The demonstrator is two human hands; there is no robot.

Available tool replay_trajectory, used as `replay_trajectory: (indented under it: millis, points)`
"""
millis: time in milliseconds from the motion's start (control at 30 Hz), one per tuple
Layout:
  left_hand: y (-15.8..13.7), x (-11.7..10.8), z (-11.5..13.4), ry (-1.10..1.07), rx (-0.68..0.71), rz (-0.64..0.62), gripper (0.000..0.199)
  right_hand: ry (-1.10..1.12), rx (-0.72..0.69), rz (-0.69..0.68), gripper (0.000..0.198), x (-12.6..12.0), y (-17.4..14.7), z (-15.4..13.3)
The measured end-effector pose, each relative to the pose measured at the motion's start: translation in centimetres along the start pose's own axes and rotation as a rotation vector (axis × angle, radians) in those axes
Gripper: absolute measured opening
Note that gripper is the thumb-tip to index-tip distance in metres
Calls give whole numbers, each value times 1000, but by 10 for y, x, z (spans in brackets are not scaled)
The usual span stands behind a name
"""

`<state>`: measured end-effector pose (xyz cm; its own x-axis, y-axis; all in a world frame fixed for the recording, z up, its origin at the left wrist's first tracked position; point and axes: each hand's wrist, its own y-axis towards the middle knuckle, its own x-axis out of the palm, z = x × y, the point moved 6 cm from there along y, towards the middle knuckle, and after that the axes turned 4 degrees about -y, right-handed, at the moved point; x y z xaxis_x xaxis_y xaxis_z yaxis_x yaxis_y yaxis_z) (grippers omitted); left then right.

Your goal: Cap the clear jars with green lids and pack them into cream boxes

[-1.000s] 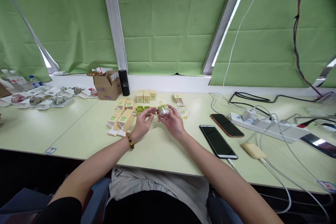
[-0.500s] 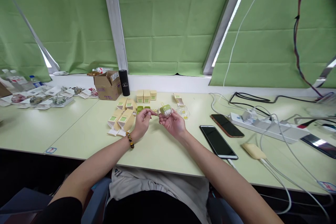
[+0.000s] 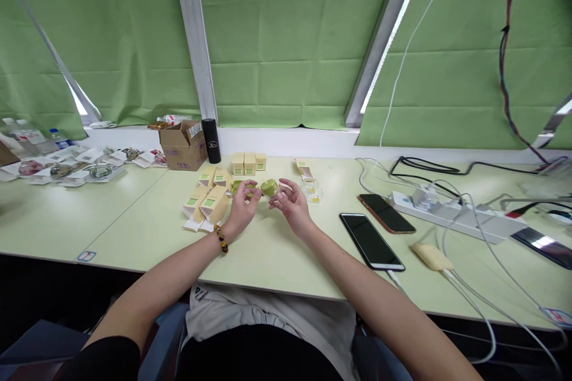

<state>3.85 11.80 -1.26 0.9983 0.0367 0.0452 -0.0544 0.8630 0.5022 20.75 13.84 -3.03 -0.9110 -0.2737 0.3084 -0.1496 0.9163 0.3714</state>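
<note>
A small rounded green case [image 3: 269, 187] is held just above the table, between my two hands. From its right side, the curled fingers of my right hand [image 3: 292, 208] grip it. My left hand [image 3: 242, 207], with a beaded bracelet at the wrist, has thumb and fingertips at the case's left edge. What exactly those left fingertips pinch is too small to make out. More green pieces [image 3: 238, 186] lie behind my left hand, partly hidden. Cream cartons with green labels [image 3: 215, 203] lie with open flaps left of that hand.
Small cream boxes [image 3: 243, 163] stand at the back. A clear plastic tray [image 3: 313, 191] lies behind my right hand, near an opened carton [image 3: 304, 169]. Two phones [image 3: 372, 240], a power strip [image 3: 456, 214] and cables occupy the right. A cardboard box [image 3: 183, 146] and black bottle [image 3: 211, 141] stand back left.
The green case has shifted left and turned, its white part no longer showing. My right hand has gone from palm-up under it to gripping its side. My left fingers have spread around its left edge.
</note>
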Motion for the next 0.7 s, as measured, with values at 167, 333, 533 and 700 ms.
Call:
replay_trajectory:
  millis: [167,333,533,700]
  points:
    - [1,3,-8,13,-45,-16,59,-276,-110,31,66,6,-6,-5]
    - [2,6,-13,7,-46,-59,48,-464,-120,3,62,10,-11,-7]
    - [0,5,-16,196,14,-140,41,-708,-304,162,31,-10,-5,-30]
    - [-8,10,-18,355,58,-276,43,-911,-308,308,26,-45,20,-42]
